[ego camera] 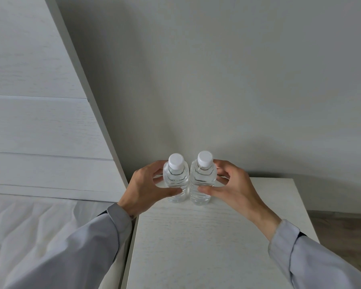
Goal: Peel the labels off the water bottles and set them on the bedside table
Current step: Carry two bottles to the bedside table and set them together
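Observation:
Two clear water bottles with white caps stand upright side by side, touching, near the back of the white bedside table [196, 247]. Neither shows a label. My left hand [146, 188] curls around the left bottle [176, 180], thumb across its front and fingers behind it. My right hand [231, 186] curls around the right bottle [202, 180] the same way, thumb on its front, fingers at its far side.
A bed with a white sheet [40, 236] lies to the left of the table, with a white panelled headboard [40, 122] behind it. A plain grey wall [217, 80] rises right behind the bottles. Wooden floor [342, 232] shows at the right.

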### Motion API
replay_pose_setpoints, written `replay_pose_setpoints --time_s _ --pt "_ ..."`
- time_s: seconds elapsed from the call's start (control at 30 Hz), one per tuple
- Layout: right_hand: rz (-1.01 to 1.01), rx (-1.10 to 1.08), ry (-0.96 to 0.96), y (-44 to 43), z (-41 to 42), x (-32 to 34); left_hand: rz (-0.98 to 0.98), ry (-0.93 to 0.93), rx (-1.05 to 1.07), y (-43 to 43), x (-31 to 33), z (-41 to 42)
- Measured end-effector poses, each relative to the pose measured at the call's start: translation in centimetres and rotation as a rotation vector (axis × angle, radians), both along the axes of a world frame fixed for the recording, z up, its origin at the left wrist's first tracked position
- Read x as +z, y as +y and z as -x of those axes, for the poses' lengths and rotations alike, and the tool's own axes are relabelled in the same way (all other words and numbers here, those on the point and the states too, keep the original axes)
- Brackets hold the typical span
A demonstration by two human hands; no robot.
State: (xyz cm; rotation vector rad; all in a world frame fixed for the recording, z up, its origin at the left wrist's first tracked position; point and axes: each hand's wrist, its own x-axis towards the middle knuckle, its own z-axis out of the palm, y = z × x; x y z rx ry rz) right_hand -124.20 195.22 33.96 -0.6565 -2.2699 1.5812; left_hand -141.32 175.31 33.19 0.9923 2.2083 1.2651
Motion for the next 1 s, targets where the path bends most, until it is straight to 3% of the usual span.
replay_pose_setpoints --time_s 0.77,1.0 --pt "0.069 0.117 0.021 1.0 0.2 -0.8 -0.012 -0.025 -0.101 -0.4 -1.1 1.6" --pt "-0.006 0.099 0.003 0.7 -0.2 -1.1 -0.033 -0.013 -0.116 -0.4 -1.1 1.6"
